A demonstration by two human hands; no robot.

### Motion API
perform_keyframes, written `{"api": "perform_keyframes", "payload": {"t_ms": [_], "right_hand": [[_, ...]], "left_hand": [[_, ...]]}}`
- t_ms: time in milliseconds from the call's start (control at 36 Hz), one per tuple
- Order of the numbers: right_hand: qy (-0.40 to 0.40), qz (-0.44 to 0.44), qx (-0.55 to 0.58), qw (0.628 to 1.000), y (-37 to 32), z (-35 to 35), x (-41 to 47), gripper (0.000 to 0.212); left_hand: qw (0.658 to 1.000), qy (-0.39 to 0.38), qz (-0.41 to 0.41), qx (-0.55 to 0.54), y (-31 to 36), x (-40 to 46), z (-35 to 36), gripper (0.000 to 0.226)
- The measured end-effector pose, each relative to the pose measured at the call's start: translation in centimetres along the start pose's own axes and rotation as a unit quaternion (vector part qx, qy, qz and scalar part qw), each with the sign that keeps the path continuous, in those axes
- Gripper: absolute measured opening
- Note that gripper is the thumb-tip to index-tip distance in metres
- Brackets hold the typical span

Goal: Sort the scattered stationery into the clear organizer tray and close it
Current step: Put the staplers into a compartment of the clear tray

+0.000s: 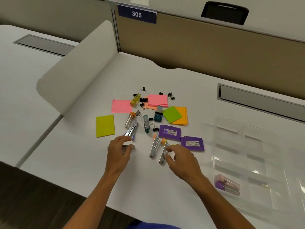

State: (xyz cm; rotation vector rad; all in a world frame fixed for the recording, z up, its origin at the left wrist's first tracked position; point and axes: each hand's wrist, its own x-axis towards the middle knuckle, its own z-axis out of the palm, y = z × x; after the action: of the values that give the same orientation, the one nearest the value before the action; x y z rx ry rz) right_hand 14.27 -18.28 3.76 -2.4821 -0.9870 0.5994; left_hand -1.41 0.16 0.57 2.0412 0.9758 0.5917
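Both hands reach over stationery scattered on the white worktop (148, 179), the tray (257, 164) off to the right.

The clear tray lies open near the worktop's right edge, its long axis running toward and away from the person; capped tubes (227, 185) lie in its near-left compartment. The left hand (118, 152) pinches a metal stapler (130, 147) lying crosswise, its grip narrow. A blue stapler (131, 129) points away just beyond it. The right hand (179, 160) curls onto a yellow-tipped stapler (163, 154), beside an orange-tipped stapler (154, 147); both run away from the person. Two purple boxes (170, 132) sit between these and the tray. Farther back lie sticky notes (105, 125), binder clips (170, 95) and a teal stapler (146, 123).
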Motion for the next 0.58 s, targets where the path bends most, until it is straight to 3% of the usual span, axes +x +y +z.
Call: {"api": "perform_keyframes", "payload": {"t_ms": [139, 333, 583], "right_hand": [[0.000, 0.033, -0.028, 0.999, -0.5, 1.4, 1.1, 0.049], [0.015, 0.064, -0.070, 0.995, -1.1, 2.7, 1.7, 0.056], [0.018, 0.067, -0.101, 0.993, -1.5, 3.8, 1.3, 0.050]], "left_hand": [[0.999, -0.016, 0.025, -0.022, 0.1, 0.4, 1.1, 0.030], [0.991, -0.106, 0.076, 0.016, 1.0, 0.6, 4.0, 0.034], [0.951, -0.213, 0.157, 0.159, 1.5, 0.8, 6.8, 0.060]]}}
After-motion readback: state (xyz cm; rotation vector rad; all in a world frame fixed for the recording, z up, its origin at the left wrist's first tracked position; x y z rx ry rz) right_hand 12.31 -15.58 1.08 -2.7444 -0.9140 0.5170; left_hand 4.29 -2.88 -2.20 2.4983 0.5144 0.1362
